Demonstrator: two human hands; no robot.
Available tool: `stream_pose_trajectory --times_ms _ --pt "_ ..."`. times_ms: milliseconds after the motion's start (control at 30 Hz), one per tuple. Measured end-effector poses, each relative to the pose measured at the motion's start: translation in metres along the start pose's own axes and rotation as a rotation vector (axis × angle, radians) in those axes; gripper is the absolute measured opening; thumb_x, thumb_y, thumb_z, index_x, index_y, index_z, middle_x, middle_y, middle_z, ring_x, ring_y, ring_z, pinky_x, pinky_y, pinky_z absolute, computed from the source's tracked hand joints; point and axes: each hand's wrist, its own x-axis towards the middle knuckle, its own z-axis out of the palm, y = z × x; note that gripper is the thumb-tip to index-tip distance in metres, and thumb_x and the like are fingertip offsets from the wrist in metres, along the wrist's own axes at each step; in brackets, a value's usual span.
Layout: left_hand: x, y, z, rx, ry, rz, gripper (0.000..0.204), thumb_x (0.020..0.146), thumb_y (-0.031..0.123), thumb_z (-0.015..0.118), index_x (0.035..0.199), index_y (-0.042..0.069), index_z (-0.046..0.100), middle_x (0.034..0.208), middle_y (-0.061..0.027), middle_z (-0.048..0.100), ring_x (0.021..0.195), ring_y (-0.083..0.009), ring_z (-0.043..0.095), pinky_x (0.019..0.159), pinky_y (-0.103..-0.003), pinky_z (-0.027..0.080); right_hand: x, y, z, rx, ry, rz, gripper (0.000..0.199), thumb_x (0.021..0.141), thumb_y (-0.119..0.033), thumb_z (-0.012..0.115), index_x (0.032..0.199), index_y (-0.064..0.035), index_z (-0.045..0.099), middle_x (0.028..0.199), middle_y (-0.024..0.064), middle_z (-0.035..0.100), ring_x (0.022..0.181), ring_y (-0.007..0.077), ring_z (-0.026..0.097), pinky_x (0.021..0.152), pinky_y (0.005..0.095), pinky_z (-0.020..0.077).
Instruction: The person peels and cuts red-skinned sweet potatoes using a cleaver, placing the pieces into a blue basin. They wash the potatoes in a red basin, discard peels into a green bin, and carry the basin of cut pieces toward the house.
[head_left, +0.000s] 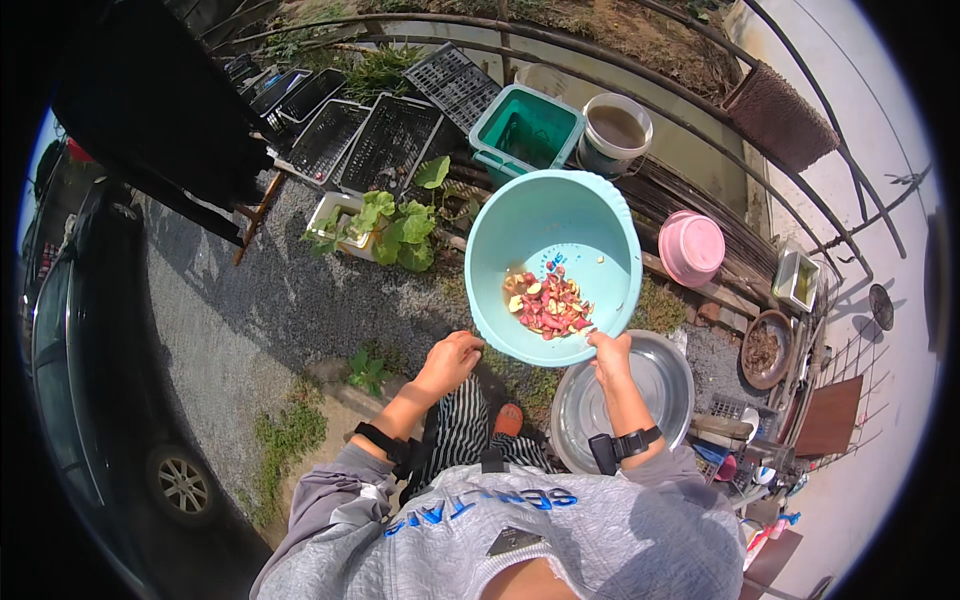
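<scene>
In the head view, the basin is held out in front of the person, over the ground and tilted so that its inside faces the camera. The red and pale yellow pieces lie gathered at its near side, against the lower wall. A brownish patch, perhaps a little dirty liquid, shows at their left edge.

The right hand has its fingers clamped on the near rim, the thumb toward the inside. The left hand is at the left of the near rim with its fingers curled together; I cannot tell whether they grip the rim or are just beside it.

As far as this view shows, gathering the pieces looks done: they make one loose heap, all inside the basin, and I make out none spilled. Emptying is not done, since the heap sits whole in the bottom. Whether the pieces have been washed cannot be told.

Below the right forearm stands a metal basin, partly hidden by the arm. Beyond the held basin are a green tub and, just beside it, a bucket of murky water. A pink tub stands to the right, near the basin but apart from it.
</scene>
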Motion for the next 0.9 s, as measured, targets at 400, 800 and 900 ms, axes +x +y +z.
stream_pose_trajectory --times_ms 400,800,900 --pt "0.259 -0.105 -0.057 -0.101 -0.210 0.048 0.025 0.085 0.012 0.062 0.106 0.000 0.065 0.092 -0.0196 0.063 0.089 -0.0362 0.062 0.080 -0.043 0.050 0.211 -0.214 0.213 -0.674 0.555 -1.308 0.077 0.073 0.003 0.064 0.143 0.0021 0.033 0.140 0.0269 0.038 0.125 0.0452 0.042 0.103 0.0463 0.0385" --pt "0.340 -0.219 -0.133 0.015 -0.280 -0.250 0.024 0.083 0.011 0.061 0.104 0.003 0.068 0.094 -0.0210 0.064 0.084 -0.0388 0.063 0.076 -0.044 0.051 0.398 -0.218 0.328 -1.363 0.513 -1.461 0.053 0.078 0.002 0.056 0.128 -0.0172 0.057 0.134 0.0147 0.050 0.115 0.0392 0.052 0.088 0.0441 0.0527" --pt "0.353 -0.223 -0.132 0.023 -0.267 -0.211 0.026 0.082 0.011 0.061 0.105 0.002 0.067 0.095 -0.0220 0.064 0.084 -0.0394 0.062 0.078 -0.045 0.051 0.407 -0.254 0.323 -1.269 0.554 -1.440 0.054 0.077 0.003 0.056 0.128 -0.0136 0.057 0.136 0.0172 0.047 0.115 0.0395 0.053 0.091 0.0426 0.0510"
